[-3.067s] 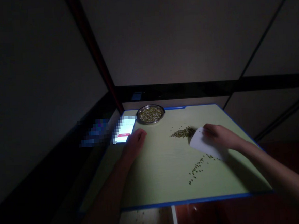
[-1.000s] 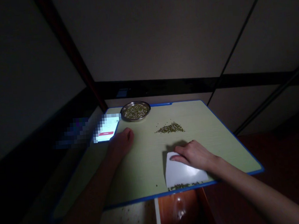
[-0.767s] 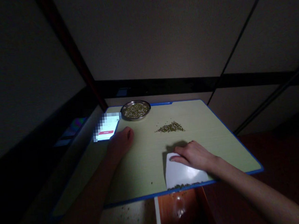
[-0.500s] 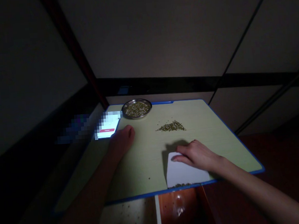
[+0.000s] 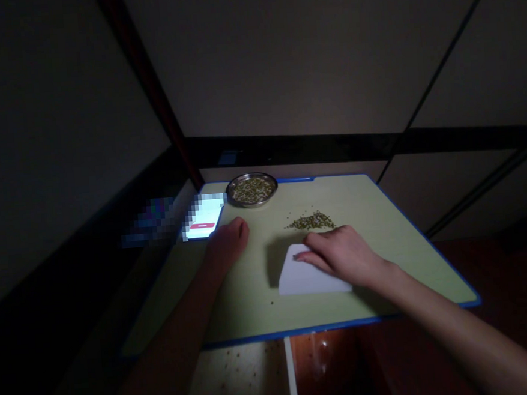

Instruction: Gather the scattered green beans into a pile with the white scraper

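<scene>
The two hands are apart over a pale green tabletop (image 5: pixel 402 242) with a blue edge. The right hand (image 5: pixel 324 250) is clamped on a thin white scraper (image 5: pixel 305 279), thumb on the near face and the other fingers behind. The scraper is tilted, its long straight edge lowest and toward the person; whether that edge touches the tabletop cannot be told. A shadow falls just left of it. Directly beyond the right hand's knuckles lies a loose pile of small green beans (image 5: pixel 312 220), a few strays at its fringe. One single bean (image 5: pixel 272 303) rests nearer the person than the scraper, between the two forearms.

The left hand (image 5: pixel 230 239) is loosely curled, well to the left of the scraper; whether its fingers are fully closed, or hold anything, cannot be told. Just left of this hand lies a phone (image 5: pixel 206 218) with a bright screen and a red bar. Beyond the left hand, near the far edge, stands a round metal dish (image 5: pixel 253 190) with a layer of green beans spread inside. Below the near edge, between the forearms, a pale surface (image 5: pixel 240 379) bears scattered dark specks; a white strip (image 5: pixel 291 373) divides it from a glossy reddish-brown surface (image 5: pixel 324 356).
</scene>
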Demonstrator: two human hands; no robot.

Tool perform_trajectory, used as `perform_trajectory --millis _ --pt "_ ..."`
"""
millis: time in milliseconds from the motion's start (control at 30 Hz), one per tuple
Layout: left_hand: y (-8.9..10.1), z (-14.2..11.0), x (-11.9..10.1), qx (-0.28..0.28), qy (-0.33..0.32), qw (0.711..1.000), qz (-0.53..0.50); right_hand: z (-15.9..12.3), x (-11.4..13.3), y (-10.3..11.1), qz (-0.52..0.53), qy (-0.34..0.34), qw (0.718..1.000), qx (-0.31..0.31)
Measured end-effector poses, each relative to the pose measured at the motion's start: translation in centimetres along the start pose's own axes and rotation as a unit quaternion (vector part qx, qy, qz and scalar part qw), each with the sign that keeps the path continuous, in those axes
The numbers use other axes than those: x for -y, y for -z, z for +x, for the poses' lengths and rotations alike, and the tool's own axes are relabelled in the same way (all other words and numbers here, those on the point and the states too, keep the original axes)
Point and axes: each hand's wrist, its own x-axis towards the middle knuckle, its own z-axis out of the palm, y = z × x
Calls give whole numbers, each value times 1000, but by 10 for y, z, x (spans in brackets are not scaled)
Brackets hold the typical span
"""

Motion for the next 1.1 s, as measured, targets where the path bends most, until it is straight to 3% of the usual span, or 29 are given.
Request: perform_trajectory --millis 167,333,733,1100 --pt "2 -1 -1 3 -1 1000 -10 45 23 -23 -31 65 997 5" --pt "2 -1 -2 2 -3 1000 -10 62 33 -39 -38 133 989 50" --pt "1 -1 -1 -2 1 1000 -29 43 21 -44 -9 173 980 100" --pt "4 -1 -2 14 8 999 -38 19 5 -37 -27 143 982 123"
